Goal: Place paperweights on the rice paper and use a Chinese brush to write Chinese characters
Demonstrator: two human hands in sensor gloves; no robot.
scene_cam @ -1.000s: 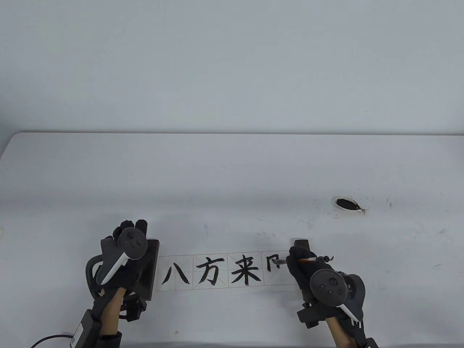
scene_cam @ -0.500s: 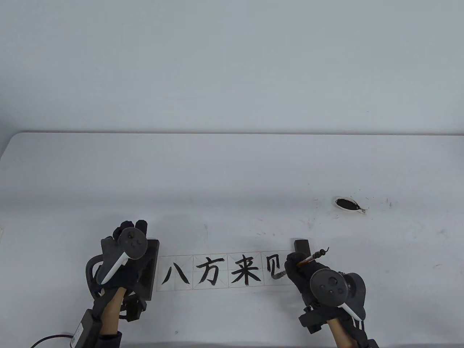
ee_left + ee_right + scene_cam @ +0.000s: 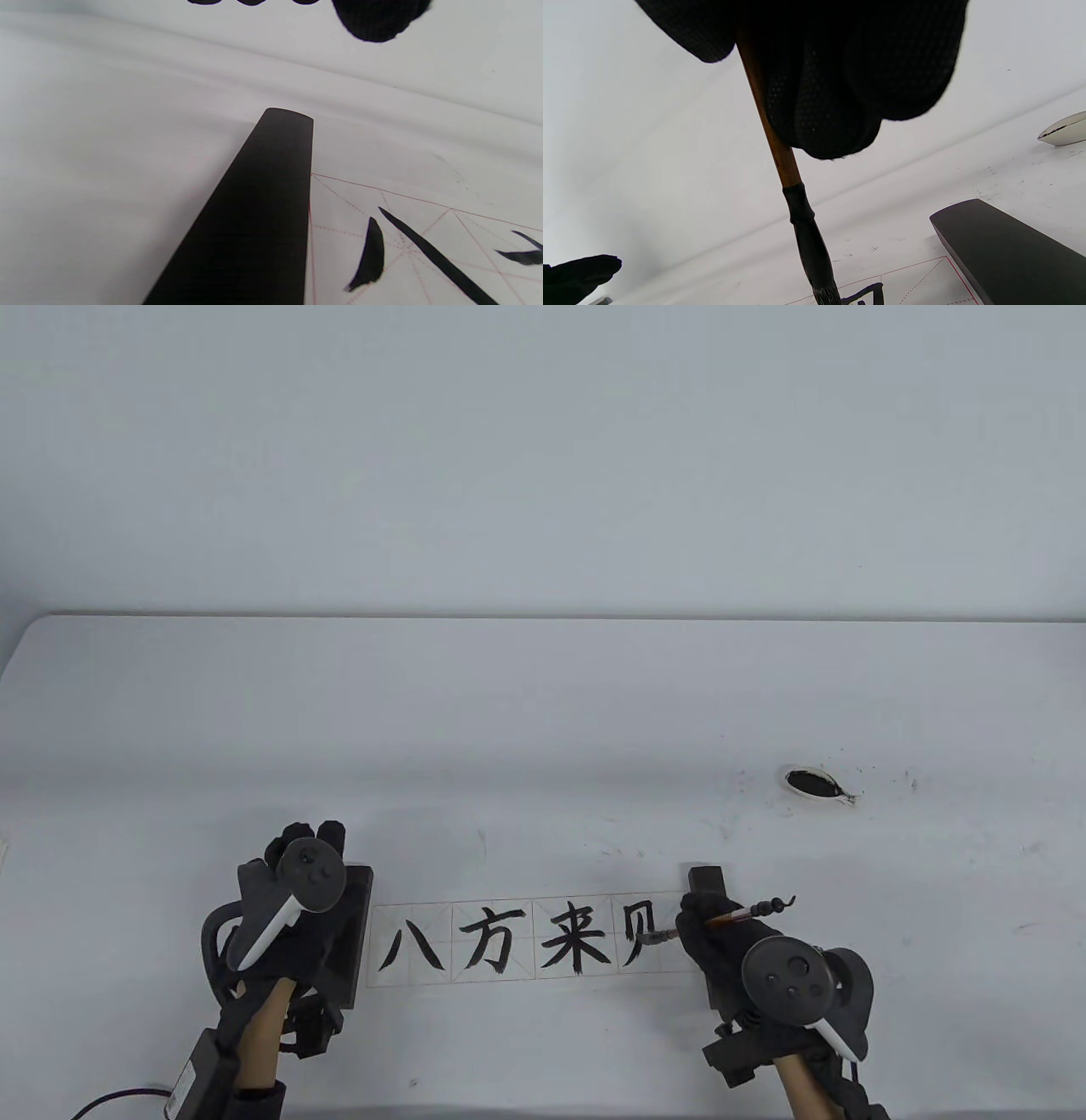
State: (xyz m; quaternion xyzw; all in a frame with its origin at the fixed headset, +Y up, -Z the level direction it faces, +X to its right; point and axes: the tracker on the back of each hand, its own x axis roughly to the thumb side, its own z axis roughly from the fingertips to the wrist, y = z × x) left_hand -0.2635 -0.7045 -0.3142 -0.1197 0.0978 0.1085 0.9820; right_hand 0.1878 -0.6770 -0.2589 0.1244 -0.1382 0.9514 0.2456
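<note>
Table view, right hand (image 3: 721, 942) gripping brush (image 3: 736, 914)

White table (image 3: 543, 704): rice paper (image 3: 526, 940), paperweights (image 3: 356, 933), ink dish (image 3: 816, 784).

Left hand (image 3: 293, 899) lies flat, palm down, fingers straight, on the left paperweight (image 3: 258, 212), forearm running back toward the table's near edge. Right hand (image 3: 721, 937) is curled up tight, fingers (image 3: 840, 106) pinching the brush (image 3: 780, 156), tip angled down and left of that paperweight's far twin.
</note>
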